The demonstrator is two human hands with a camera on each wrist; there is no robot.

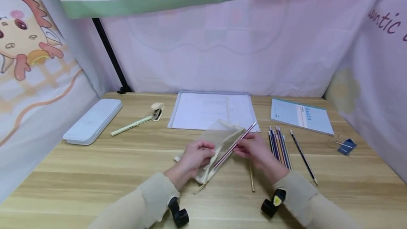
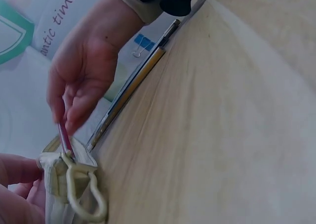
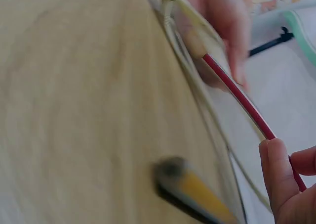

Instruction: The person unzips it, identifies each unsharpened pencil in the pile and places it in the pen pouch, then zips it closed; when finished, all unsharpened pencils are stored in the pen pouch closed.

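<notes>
The pale wood-grained desk [image 1: 222,207] carries, clockwise from its middle: at twelve a white sheet [image 1: 197,112]; at two a blue notebook [image 1: 292,114]; at three a cluster of pencils [image 1: 279,146], a lone dark pencil [image 1: 304,158] and, farther out, a blue clip [image 1: 347,147]; at four a gold pencil [image 1: 251,176]; at ten a white case [image 1: 92,121]; nearer eleven a green pen [image 1: 131,126], its far end by a cream gadget [image 1: 158,111].

Shows a pale, brown-streaked wood-grain tabletop [image 1: 95,186] beneath the grip. Beyond the grip, backs onto a hanging lilac-white cloth wall [image 1: 190,66] topped by a flat green fabric band [image 1: 190,1]. Left, includes a slim black leaning pole [image 1: 109,48] and a cartoon-printed white curtain [image 1: 54,116]; right, a pale curtain [image 1: 372,73] with cursive lettering [image 1: 389,24].
</notes>
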